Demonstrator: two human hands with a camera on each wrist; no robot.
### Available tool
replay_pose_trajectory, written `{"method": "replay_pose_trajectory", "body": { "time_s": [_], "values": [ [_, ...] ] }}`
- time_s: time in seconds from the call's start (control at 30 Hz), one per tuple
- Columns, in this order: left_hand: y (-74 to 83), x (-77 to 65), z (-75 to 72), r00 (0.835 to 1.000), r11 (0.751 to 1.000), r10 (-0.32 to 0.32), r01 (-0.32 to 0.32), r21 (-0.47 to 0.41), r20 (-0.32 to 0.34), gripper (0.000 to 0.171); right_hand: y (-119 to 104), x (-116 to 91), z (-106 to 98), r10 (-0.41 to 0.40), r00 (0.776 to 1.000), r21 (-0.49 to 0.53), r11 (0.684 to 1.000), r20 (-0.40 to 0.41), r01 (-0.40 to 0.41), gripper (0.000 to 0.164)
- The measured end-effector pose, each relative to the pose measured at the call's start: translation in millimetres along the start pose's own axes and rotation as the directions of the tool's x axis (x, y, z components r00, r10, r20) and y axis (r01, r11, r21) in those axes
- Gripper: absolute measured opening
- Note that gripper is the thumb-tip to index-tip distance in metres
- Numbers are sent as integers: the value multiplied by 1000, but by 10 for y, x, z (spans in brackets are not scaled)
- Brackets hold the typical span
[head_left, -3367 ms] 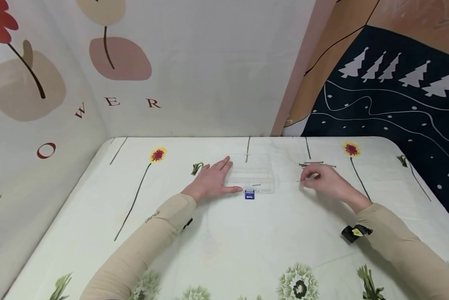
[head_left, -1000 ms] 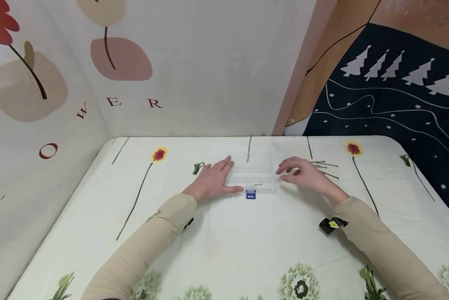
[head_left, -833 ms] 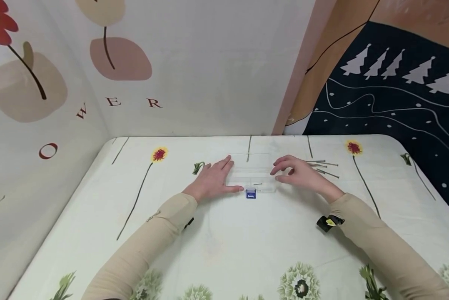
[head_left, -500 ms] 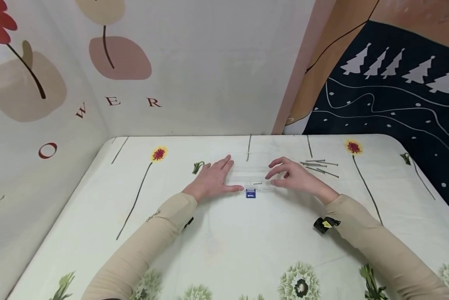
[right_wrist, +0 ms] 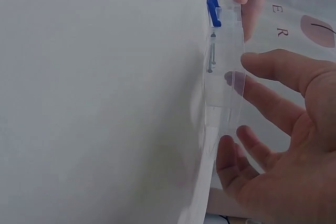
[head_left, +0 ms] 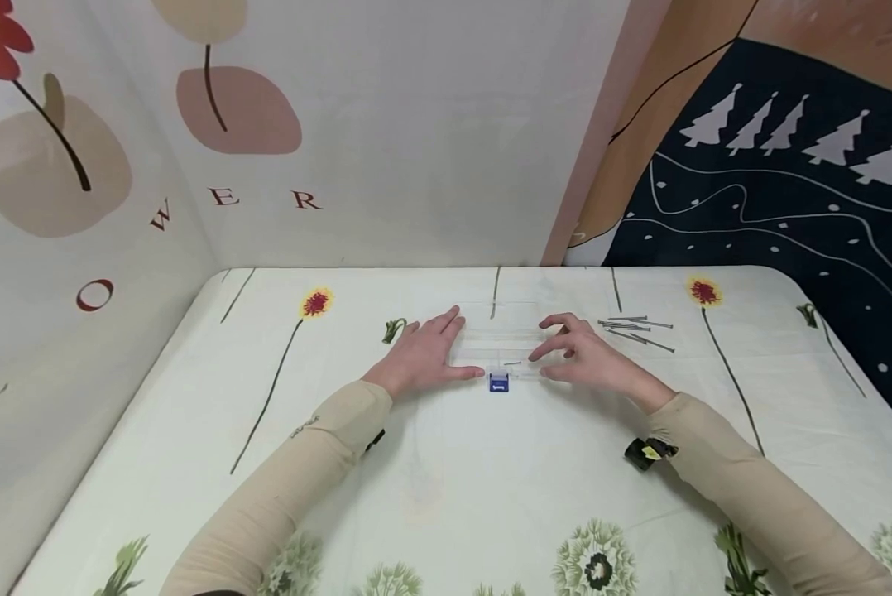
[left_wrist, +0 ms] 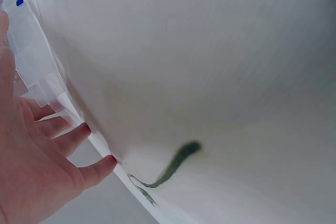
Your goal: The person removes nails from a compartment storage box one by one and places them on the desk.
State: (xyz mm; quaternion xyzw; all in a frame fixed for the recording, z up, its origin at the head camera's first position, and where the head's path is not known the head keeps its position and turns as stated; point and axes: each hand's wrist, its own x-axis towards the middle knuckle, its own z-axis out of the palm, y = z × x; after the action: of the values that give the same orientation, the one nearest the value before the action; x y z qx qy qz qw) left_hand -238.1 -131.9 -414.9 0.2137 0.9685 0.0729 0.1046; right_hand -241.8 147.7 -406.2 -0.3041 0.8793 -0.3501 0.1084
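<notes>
A clear plastic compartment box (head_left: 501, 336) with a blue latch (head_left: 499, 382) lies on the cloth. In its front compartment, near the latch, is a small nail (head_left: 513, 362); in the right wrist view thin nail shapes (right_wrist: 211, 53) show through the wall. My left hand (head_left: 425, 354) rests at the box's left end, fingers spread, thumb along the front corner. At the right end my right hand (head_left: 582, 354) has its fingers bent loosely over the box. Its index fingertip shows through the clear wall, the thumb beside the rim. Nothing shows between its fingertips.
Several loose nails (head_left: 635, 327) lie in a small group on the cloth to the right of my right hand. A floral cloth (head_left: 446, 480) covers the table. Behind it stands a pale printed curtain (head_left: 416, 165), with a dark tree-patterned cloth (head_left: 774, 190) at the right.
My right hand has moved left from the nails to the box; the thin nail it pinched earlier no longer shows in its fingers, which have spread. My left hand has stayed put.
</notes>
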Motion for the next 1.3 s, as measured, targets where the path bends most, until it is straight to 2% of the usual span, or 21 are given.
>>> {"method": "replay_pose_trajectory", "body": {
  "time_s": [0.23, 0.5, 0.83, 1.0, 1.3],
  "values": [
    [9, 9, -17, 1000, 1000, 2, -2, 5, 9, 99, 48, -45, 16, -23, 999, -1, 1000, 47, 24, 23],
    [11, 17, -23, 1000, 1000, -5, 5, 7, 9, 99, 14, -25, 35, 0, 1000, 21, 1000, 21, 0, 17],
    [13, 8, -23, 1000, 1000, -12, 13, -11, 9, 100, -29, 8, 106, -4, 999, 7, 1000, 39, 4, 14],
    [11, 6, -10, 1000, 1000, -7, 7, -13, 7, 99, -48, 9, 136, 24, 999, 21, 999, 29, -24, 11],
    [13, -5, -13, 1000, 1000, -4, 4, -18, 8, 99, -81, 24, 172, 26, 1000, -60, 998, 0, -26, 12]
  ]
}}
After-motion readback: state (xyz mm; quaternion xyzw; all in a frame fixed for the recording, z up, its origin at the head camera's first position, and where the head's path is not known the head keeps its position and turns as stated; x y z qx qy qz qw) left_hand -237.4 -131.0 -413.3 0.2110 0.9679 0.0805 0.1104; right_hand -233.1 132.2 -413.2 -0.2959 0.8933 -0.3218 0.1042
